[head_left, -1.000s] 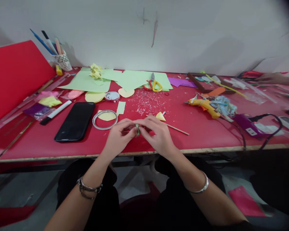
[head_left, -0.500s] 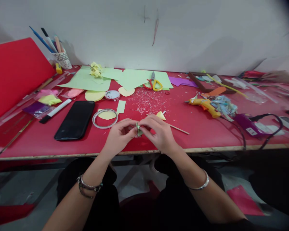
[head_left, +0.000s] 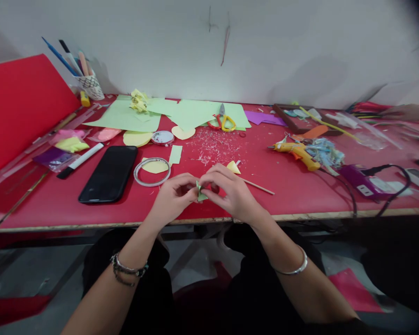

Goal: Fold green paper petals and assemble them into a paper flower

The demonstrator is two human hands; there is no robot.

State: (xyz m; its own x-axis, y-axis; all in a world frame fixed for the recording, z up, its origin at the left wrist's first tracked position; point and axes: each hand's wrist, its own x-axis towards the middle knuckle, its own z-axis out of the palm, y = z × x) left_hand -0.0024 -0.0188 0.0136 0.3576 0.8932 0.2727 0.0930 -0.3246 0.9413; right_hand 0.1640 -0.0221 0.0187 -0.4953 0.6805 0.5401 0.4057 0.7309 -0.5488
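Observation:
Between my two hands, just above the table's front edge, is a small piece of light green paper. My left hand pinches it from the left with thumb and fingertips. My right hand grips its other side, the fingers curled over and partly hiding it. Behind my right hand lie a thin wooden stick and a small folded yellow paper piece. Left of my left hand, a roll of tape rests on the red tabletop with a yellow paper shape inside its ring.
A black phone lies at left. Scissors with red and yellow handles sit by green paper sheets and white shreds. To the right are a yellow glue gun and a purple power block with cables. Another person's hand is blurred at far right.
The green paper has turned slightly between my fingers, and more of it shows below them. My right fingers have shifted a little. The things on the table have stayed put.

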